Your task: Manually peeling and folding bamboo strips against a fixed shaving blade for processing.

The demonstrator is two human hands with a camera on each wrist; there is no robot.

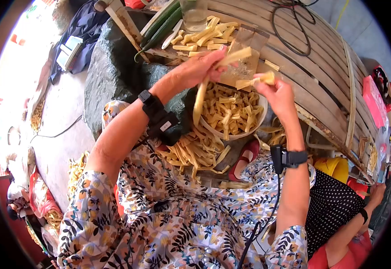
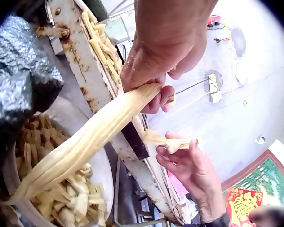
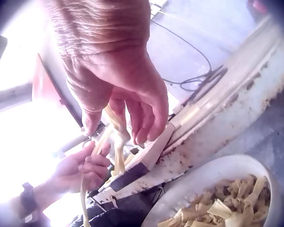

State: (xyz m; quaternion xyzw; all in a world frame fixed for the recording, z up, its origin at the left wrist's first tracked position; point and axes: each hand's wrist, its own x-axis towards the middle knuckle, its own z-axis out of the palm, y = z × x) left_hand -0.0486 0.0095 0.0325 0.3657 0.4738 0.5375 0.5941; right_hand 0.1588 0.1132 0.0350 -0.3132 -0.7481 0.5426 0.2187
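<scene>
My left hand point(image 1: 195, 69) grips a long, pale yellow tofu skin strip point(image 2: 92, 135); one end sticks out past the fingers and the rest hangs down toward the bowl. To its right, my right hand point(image 1: 279, 96) pinches a short knotted tofu skin piece point(image 1: 248, 83) between thumb and fingers. In the right wrist view this knot point(image 3: 120, 137) hangs below the fingertips. Under both hands stands a white bowl point(image 3: 261, 165), filled with many tofu skin knots point(image 1: 229, 112). Loose uncut strips point(image 1: 191, 150) lie in a heap beside the bowl, near my lap.
On the slatted wooden table point(image 1: 289, 67) lie more knotted pieces point(image 1: 204, 36), a cutting board point(image 1: 254, 39), cucumbers point(image 1: 161, 27), a white-handled tool point(image 1: 173, 34), a glass point(image 1: 194, 17) and a black cable point(image 1: 306, 40). Dark plastic sheeting point(image 1: 108, 76) is at left; another person's arm point(image 1: 354, 224) at right.
</scene>
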